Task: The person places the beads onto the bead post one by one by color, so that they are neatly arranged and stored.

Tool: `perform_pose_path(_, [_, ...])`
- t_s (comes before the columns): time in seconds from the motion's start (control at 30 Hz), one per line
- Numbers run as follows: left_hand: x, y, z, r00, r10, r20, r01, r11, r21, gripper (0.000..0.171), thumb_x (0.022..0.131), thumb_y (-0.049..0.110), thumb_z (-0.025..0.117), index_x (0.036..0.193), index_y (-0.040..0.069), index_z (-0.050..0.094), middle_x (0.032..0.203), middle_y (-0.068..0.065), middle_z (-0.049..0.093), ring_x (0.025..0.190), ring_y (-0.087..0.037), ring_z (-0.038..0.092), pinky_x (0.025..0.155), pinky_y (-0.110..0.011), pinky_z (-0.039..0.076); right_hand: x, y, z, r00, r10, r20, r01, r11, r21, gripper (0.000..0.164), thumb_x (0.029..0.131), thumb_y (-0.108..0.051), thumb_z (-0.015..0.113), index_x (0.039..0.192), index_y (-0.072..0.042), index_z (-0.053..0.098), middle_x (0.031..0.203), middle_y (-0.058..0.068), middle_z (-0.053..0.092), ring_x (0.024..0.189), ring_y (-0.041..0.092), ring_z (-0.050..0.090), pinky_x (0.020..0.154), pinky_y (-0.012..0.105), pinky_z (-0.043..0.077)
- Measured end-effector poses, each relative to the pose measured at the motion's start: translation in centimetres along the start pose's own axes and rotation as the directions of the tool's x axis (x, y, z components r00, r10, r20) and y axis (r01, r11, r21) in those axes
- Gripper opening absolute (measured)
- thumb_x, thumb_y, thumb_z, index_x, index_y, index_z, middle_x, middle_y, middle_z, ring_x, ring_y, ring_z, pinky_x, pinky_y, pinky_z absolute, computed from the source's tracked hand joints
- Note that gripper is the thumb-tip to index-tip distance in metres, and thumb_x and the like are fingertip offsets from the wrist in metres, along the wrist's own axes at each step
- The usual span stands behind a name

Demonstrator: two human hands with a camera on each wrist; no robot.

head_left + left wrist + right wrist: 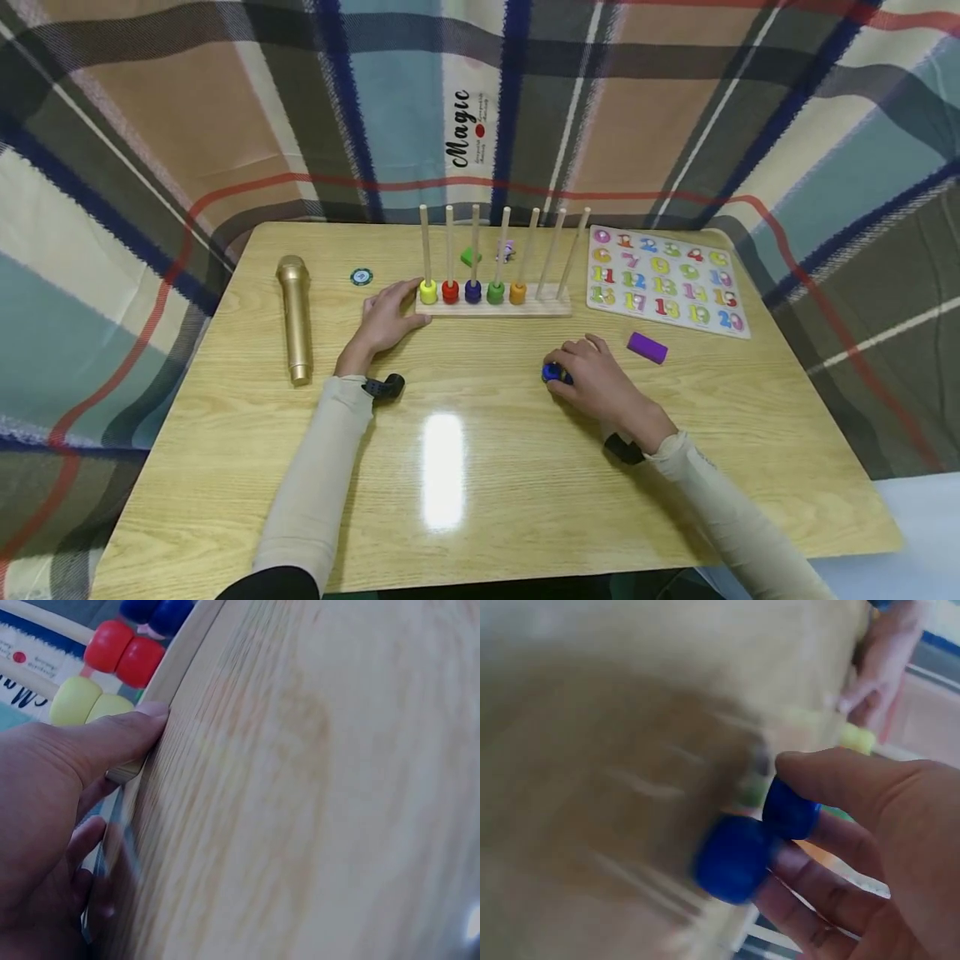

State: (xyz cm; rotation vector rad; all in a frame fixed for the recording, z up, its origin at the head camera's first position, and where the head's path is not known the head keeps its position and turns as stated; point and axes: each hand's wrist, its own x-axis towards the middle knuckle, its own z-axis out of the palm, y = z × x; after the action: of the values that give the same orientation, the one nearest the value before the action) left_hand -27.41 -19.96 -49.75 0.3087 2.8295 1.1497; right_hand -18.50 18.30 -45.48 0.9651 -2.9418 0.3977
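Observation:
A wooden peg rack (492, 307) with several upright pegs stands toward the back of the table. Yellow (428, 292), red (450, 292), dark blue (472, 292), green (495, 292) and orange beads (517, 292) sit low on its pegs; the two right pegs are bare. My left hand (387, 318) grips the rack's left end, its thumb (124, 739) on the front edge beside the yellow bead. Out in front of the rack, my right hand (597, 382) holds two blue beads: the thumb pinches one bead (789, 812), while the other bead (733, 859) touches it near the fingertips.
A gold cylinder-shaped microphone-like object (295, 321) lies left, near a round chip (362, 277). At the right are a number board (666, 279) and a purple cylinder (647, 347). Behind the rack sit a green piece (469, 257) and a small purple figure (508, 250).

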Motion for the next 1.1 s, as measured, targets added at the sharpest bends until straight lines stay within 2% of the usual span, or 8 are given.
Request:
perform_pose_path(0.1, [-0.2,-0.1,-0.1,1.000,-0.016,0.002,0.016,1.000,-0.003,0.078,0.101,0.031,0.075,0.167,0.012,0.038,0.170,-0.018,0.039,0.160,-0.039,0.027,0.122,-0.060,0.012,1.2,-0.1,-1.8,0.997,0.032,-0.064,-0.030,0.999,0.041,0.036,0.095,-0.020,0.082,0.126,-0.004,0.075,0.116,0.015,0.074,0.113,0.035,0.068,0.120,0.070,0.029])
perform_pose_path(0.2, [-0.4,-0.2,-0.2,1.000,-0.029,0.004,0.029,1.000,-0.010,0.078,0.102,0.031,0.075,0.167,0.013,0.037,0.171,-0.018,0.037,0.161,-0.039,0.025,0.123,-0.060,0.011,3.0,0.0,-4.4,0.977,0.088,-0.194,-0.070,0.993,0.099,0.039,0.095,-0.016,0.082,0.129,-0.001,0.072,0.112,0.016,0.075,0.108,0.037,0.069,0.119,0.066,0.030])
perform_pose_path(0.27, [-0.4,-0.2,-0.2,1.000,-0.026,0.005,0.026,1.000,-0.013,0.078,0.102,0.031,0.074,0.167,0.012,0.037,0.171,-0.018,0.036,0.161,-0.039,0.024,0.123,-0.060,0.011,4.4,0.2,-6.2,0.943,0.118,-0.313,-0.080,0.988,0.131,0.037,0.095,-0.014,0.082,0.128,0.000,0.071,0.109,0.017,0.075,0.103,0.038,0.068,0.117,0.063,0.033])
perform_pose_path(0.4, [-0.3,-0.2,-0.3,1.000,-0.014,0.003,0.014,1.000,-0.021,0.078,0.102,0.030,0.074,0.167,0.010,0.036,0.171,-0.018,0.037,0.161,-0.040,0.025,0.123,-0.059,0.010,7.1,0.6,-9.4,0.837,0.126,-0.533,-0.045,0.986,0.161,0.032,0.096,-0.014,0.081,0.124,-0.001,0.072,0.112,0.017,0.074,0.099,0.037,0.065,0.108,0.059,0.037])
perform_pose_path(0.47, [-0.3,-0.1,-0.3,1.000,-0.012,0.003,0.012,1.000,-0.020,0.078,0.102,0.030,0.074,0.167,0.011,0.037,0.171,-0.018,0.038,0.161,-0.039,0.025,0.123,-0.059,0.010,8.3,0.7,-10.5,0.793,0.128,-0.596,-0.031,0.985,0.171,0.032,0.096,-0.014,0.081,0.125,-0.002,0.074,0.114,0.018,0.074,0.098,0.038,0.065,0.102,0.058,0.038])
perform_pose_path(0.53, [-0.3,0.0,-0.2,1.000,-0.008,0.005,0.008,1.000,-0.019,0.078,0.101,0.030,0.074,0.167,0.011,0.037,0.171,-0.018,0.038,0.160,-0.040,0.026,0.124,-0.059,0.010,9.2,0.7,-11.2,0.774,0.143,-0.616,-0.035,0.982,0.185,0.032,0.096,-0.014,0.081,0.126,-0.003,0.075,0.115,0.018,0.074,0.098,0.039,0.065,0.102,0.058,0.037])
perform_pose_path(0.77, [-0.2,0.5,-0.1,1.000,0.005,-0.001,-0.005,1.000,-0.028,0.077,0.101,0.028,0.075,0.166,0.011,0.038,0.170,-0.018,0.039,0.160,-0.040,0.027,0.123,-0.059,0.011,10.6,0.6,-12.1,0.809,0.210,-0.548,-0.145,0.976,0.160,0.036,0.098,-0.019,0.079,0.132,-0.007,0.075,0.118,0.018,0.074,0.108,0.040,0.063,0.110,0.059,0.036])
perform_pose_path(1.1, [-0.3,0.3,-0.1,1.000,0.002,-0.002,-0.002,1.000,-0.017,0.077,0.101,0.028,0.075,0.166,0.010,0.039,0.169,-0.019,0.040,0.159,-0.040,0.029,0.122,-0.060,0.013,10.6,0.7,-11.8,0.865,0.247,-0.437,-0.198,0.968,0.155,0.041,0.098,-0.021,0.080,0.135,-0.005,0.074,0.123,0.020,0.067,0.116,0.041,0.057,0.103,0.056,0.036])
